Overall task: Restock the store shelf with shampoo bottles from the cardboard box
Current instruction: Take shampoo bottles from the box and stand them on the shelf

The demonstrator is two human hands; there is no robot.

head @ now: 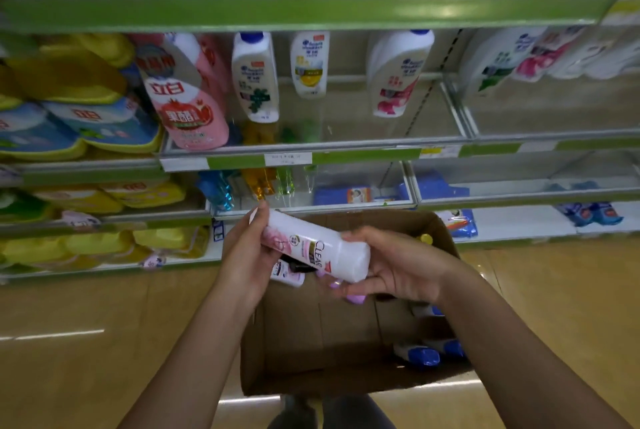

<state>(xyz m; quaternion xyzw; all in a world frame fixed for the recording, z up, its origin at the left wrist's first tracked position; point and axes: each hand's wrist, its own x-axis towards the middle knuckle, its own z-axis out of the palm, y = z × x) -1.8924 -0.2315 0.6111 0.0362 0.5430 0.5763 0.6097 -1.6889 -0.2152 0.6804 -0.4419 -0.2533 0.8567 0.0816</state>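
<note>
Nearest, an open brown cardboard box [332,335] sits on the glossy tan floor [104,342], its matte walls creased; inside, right of the fingers, lie white bottles with blue caps [420,356]. Above the box both forearms reach forward and meet on a smooth white plastic bottle [318,246] with a pink label, lying tilted, one end low to the right. The left hand [247,255] curls round its upper left end, thumb on top. The right hand [394,267] cups the flat lower end, fingers wrapped beneath, thumb on the top edge. Under the fingers another pink-and-white bottle [287,274] lies in the box. Beyond the fingertips, a shelf [311,151] with a green edge strip carries rounded white shampoo bottles [256,78]; left of them a pink bottle [187,106] and soft yellow and blue pouches [69,109]
</note>
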